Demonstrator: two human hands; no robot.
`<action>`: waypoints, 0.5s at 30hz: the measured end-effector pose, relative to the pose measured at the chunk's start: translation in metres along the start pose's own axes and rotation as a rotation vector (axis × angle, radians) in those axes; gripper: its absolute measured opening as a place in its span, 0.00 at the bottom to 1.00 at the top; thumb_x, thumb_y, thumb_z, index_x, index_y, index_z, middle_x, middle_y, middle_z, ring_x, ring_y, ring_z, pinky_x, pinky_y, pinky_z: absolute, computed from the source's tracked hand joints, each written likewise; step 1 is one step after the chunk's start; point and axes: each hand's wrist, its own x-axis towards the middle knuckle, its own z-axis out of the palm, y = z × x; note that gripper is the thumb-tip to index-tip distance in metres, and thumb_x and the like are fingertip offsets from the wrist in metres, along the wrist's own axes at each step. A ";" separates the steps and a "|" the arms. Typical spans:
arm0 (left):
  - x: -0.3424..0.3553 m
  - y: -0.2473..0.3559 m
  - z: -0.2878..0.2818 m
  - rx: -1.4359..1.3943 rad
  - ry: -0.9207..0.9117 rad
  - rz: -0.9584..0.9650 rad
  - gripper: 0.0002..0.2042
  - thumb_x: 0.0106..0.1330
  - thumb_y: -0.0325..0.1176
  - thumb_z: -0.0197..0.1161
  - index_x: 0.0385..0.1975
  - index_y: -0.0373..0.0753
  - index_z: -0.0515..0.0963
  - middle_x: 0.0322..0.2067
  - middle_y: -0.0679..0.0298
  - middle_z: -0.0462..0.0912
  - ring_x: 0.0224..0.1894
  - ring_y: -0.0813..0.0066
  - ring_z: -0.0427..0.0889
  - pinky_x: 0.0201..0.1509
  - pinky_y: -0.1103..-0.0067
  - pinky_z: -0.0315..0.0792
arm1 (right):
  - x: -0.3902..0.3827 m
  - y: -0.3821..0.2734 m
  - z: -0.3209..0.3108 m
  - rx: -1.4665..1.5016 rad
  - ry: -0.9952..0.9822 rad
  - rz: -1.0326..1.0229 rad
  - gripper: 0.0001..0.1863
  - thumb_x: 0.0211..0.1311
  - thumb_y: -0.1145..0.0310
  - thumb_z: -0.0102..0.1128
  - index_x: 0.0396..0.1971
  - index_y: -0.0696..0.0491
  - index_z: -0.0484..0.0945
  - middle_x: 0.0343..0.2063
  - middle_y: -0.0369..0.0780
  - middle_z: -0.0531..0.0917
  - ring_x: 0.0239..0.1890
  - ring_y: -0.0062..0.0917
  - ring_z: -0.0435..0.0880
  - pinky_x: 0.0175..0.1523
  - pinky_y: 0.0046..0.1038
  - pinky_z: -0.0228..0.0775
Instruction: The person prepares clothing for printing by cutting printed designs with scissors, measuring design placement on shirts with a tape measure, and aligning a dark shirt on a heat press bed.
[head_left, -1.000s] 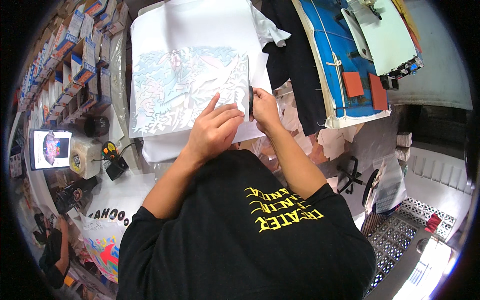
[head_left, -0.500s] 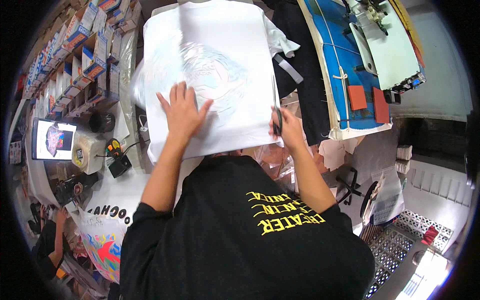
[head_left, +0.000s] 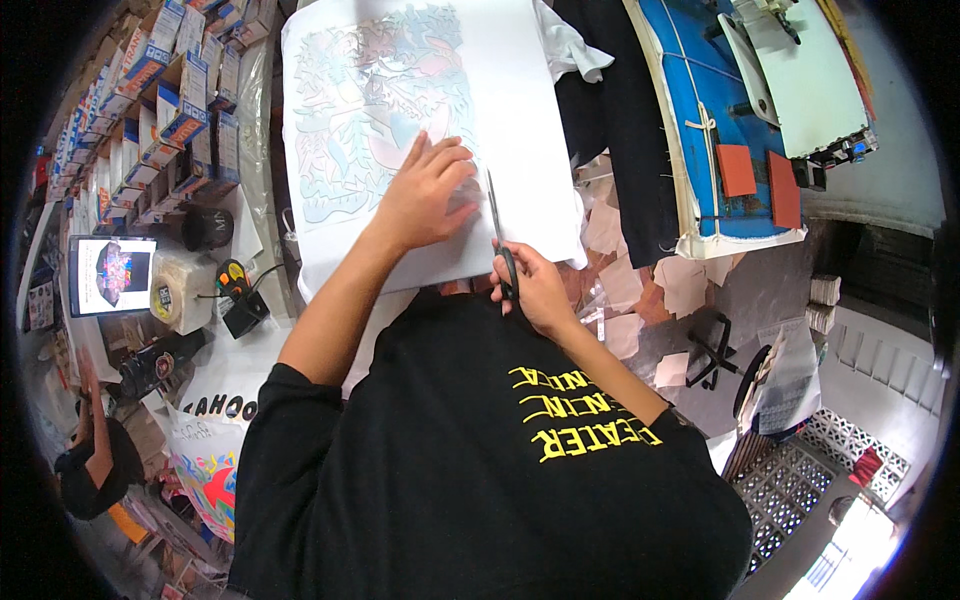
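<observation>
A pale pastel patterned sheet [head_left: 350, 100] lies over white fabric [head_left: 515, 110] that is draped on the board in front of me. My left hand [head_left: 420, 195] rests on the sheet's lower right part, fingers apart and laid out. My right hand [head_left: 525, 280] grips black-handled scissors [head_left: 494, 210] at the near edge, with the long blades pointing forward just right of the sheet. Whether the blades are apart is hard to tell.
Boxes [head_left: 160, 90] line the left, beside a tablet [head_left: 110, 275], a black cup [head_left: 205, 229] and power adapter [head_left: 243, 315]. A blue pad machine [head_left: 680, 100] stands right. Scraps [head_left: 625, 285] and a chair base [head_left: 710, 350] lie below. Another person [head_left: 105, 455] is at lower left.
The patterned sheet has shifted up and left on the fabric. My left hand has moved right and up. My right hand, holding the scissors, has moved down, then left.
</observation>
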 end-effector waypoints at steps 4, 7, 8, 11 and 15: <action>-0.003 0.010 0.017 -0.021 0.061 -0.043 0.17 0.53 0.28 0.71 0.42 0.38 0.76 0.49 0.60 0.78 0.62 0.57 0.73 0.71 0.52 0.59 | 0.002 -0.004 0.005 0.010 0.031 0.005 0.27 0.68 0.62 0.63 0.60 0.61 0.69 0.28 0.36 0.79 0.24 0.16 0.79 0.21 0.17 0.68; -0.003 0.009 0.020 -0.016 0.085 -0.052 0.16 0.53 0.27 0.71 0.42 0.38 0.76 0.48 0.59 0.79 0.61 0.57 0.74 0.70 0.52 0.61 | 0.001 -0.003 0.004 0.005 0.030 -0.003 0.26 0.69 0.63 0.62 0.60 0.61 0.69 0.27 0.35 0.78 0.24 0.16 0.79 0.21 0.17 0.67; -0.003 0.008 0.021 -0.014 0.090 -0.053 0.16 0.53 0.28 0.71 0.42 0.38 0.76 0.48 0.59 0.79 0.61 0.57 0.74 0.70 0.52 0.61 | 0.001 -0.001 0.003 0.012 0.026 -0.005 0.25 0.69 0.63 0.62 0.60 0.61 0.69 0.27 0.35 0.78 0.23 0.15 0.79 0.21 0.17 0.67; -0.003 0.008 0.021 -0.015 0.082 -0.048 0.17 0.53 0.28 0.71 0.42 0.39 0.75 0.48 0.60 0.78 0.62 0.57 0.74 0.71 0.52 0.61 | 0.002 0.002 0.001 0.013 0.021 -0.001 0.25 0.69 0.64 0.62 0.59 0.61 0.69 0.26 0.35 0.78 0.22 0.15 0.79 0.19 0.17 0.66; -0.002 0.009 0.022 0.002 0.121 -0.026 0.12 0.54 0.26 0.69 0.38 0.39 0.78 0.45 0.61 0.82 0.59 0.58 0.76 0.69 0.53 0.63 | -0.004 -0.004 0.004 -0.048 0.015 0.019 0.25 0.69 0.64 0.62 0.59 0.61 0.69 0.24 0.34 0.78 0.20 0.15 0.78 0.18 0.18 0.66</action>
